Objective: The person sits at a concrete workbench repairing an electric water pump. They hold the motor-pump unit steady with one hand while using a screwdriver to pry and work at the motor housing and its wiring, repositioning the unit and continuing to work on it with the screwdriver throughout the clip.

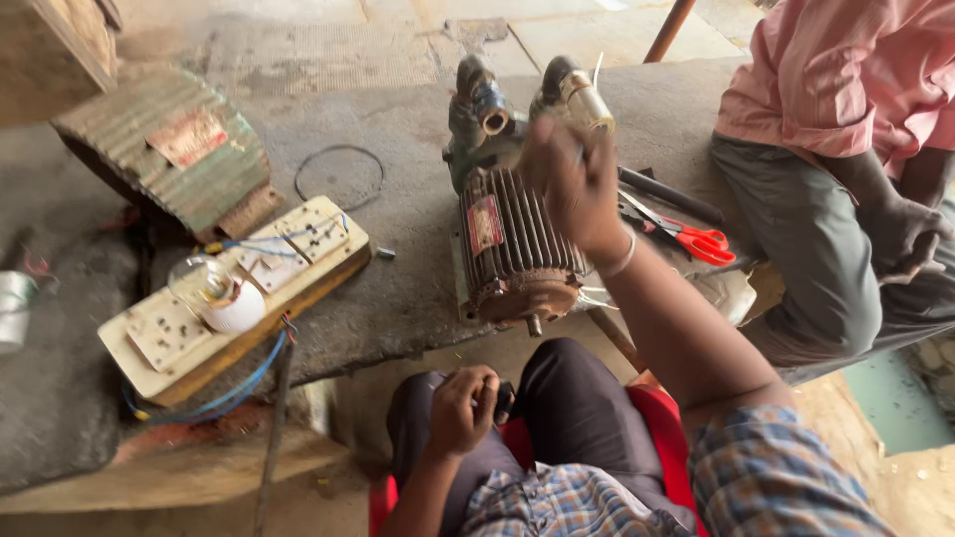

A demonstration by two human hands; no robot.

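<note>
— Where does the pump motor sit?
— On the concrete slab, end bearing near the front edge; its casing looks closed, pipe ports bare.
— The hands?
— Right hand is raised over the finned body, blurred, so I cannot tell its grip. Left hand rests fisted on the knee around a dark object.
— Room?
— Scissors and a seated person crowd the right; the switchboard lies left

Shirt: my blue, white and orange plaid, short sleeves | Trousers: dark, loose over my knees | Wrist: thin silver bangle above my right grip
</note>
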